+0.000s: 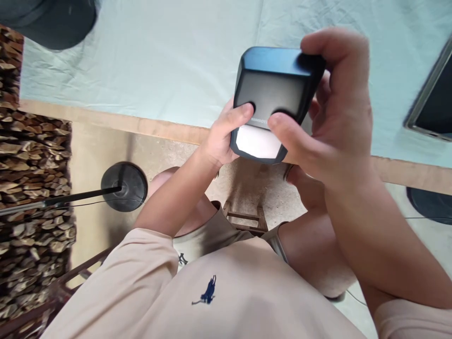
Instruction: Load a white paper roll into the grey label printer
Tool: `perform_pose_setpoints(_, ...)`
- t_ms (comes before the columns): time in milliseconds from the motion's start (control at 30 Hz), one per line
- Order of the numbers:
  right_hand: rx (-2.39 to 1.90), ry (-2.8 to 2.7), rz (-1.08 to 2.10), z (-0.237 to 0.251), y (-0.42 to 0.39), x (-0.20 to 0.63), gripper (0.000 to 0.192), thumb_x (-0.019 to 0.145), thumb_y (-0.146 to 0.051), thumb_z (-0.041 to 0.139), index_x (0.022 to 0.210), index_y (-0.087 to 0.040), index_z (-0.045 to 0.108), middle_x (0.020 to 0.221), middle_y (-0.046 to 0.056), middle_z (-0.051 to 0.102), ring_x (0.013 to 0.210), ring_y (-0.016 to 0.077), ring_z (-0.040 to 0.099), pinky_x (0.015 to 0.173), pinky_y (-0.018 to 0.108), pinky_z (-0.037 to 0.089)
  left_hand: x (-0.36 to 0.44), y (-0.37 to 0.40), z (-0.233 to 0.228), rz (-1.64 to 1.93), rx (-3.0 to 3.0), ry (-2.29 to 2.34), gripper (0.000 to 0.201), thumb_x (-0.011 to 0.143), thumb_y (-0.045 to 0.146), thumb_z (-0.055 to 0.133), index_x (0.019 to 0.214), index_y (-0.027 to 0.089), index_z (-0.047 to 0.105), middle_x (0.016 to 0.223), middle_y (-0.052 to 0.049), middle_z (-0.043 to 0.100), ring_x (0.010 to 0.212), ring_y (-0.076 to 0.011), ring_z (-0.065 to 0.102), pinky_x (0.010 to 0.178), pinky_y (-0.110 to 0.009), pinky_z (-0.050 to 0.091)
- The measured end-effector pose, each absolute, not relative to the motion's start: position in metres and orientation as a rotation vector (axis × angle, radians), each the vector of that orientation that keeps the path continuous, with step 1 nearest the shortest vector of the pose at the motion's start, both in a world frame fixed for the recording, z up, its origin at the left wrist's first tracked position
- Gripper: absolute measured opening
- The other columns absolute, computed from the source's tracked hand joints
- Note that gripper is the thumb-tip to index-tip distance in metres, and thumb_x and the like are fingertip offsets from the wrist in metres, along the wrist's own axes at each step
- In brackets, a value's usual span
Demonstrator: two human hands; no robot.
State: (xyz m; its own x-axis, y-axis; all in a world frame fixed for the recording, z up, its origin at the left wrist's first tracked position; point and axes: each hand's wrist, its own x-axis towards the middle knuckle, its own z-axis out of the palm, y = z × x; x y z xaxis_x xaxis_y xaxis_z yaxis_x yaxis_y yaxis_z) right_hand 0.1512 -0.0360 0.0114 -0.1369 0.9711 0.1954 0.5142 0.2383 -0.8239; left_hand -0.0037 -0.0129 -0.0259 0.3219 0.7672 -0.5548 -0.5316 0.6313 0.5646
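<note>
I hold a dark, rounded box-shaped device (273,89) with a white panel on its lower face, above the near edge of a table. My left hand (222,134) grips its lower left corner, thumb on the dark front face. My right hand (335,113) wraps its right side, fingers curled over the top edge and thumb pressed on the front near a small line of lettering. The device is tilted toward me, clear of the tabletop.
A pale green cloth (158,56) covers the table, with a wooden edge (116,120) below it. A dark screen device (434,99) lies at the right. A black stand base (125,186) sits on the floor, stacked firewood (31,188) at the left.
</note>
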Motion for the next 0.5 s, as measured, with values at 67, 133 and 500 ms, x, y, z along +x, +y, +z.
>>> perform_pose_setpoints(67, -1.310, -1.745, 0.785, 0.009, -0.034, 0.149, 0.054, 0.074, -0.035, 0.059, 0.123, -0.021, 0.039, 0.124, 0.004, 0.040, 0.112, 0.0127, 0.045, 0.075, 0.023, 0.047, -0.004, -0.013, -0.026, 0.885, 0.279, 0.864, 0.042, 0.092, 0.026, 0.026, 0.119, 0.010, 0.053, 0.097, -0.008, 0.069, 0.126, -0.0231, 0.049, 0.097, -0.030, 0.048)
perform_pose_setpoints(133, -1.284, -1.730, 0.776, 0.011, -0.032, 0.148, 0.051, 0.072, -0.030, 0.060, 0.119, -0.021, 0.041, 0.121, 0.004, 0.042, 0.105, 0.0110, 0.046, 0.072, 0.022, 0.046, -0.005, -0.013, -0.027, 0.903, 0.221, 0.849, 0.038, 0.091, 0.025, 0.031, 0.117, 0.012, 0.054, 0.097, -0.009, 0.069, 0.126, -0.0227, 0.050, 0.099, -0.030, 0.048)
perform_pose_setpoints(500, -1.385, -1.952, 0.544, 0.022, -0.024, 0.159, 0.057, 0.069, -0.026, 0.060, 0.121, -0.013, 0.042, 0.121, 0.006, 0.047, 0.117, 0.0170, 0.045, 0.098, 0.033, 0.044, 0.005, -0.006, -0.022, 0.823, 0.402, 0.647, 0.047, 0.089, 0.053, 0.033, 0.103, 0.018, 0.060, 0.095, -0.005, 0.068, 0.133, -0.0221, 0.041, 0.106, -0.031, 0.046)
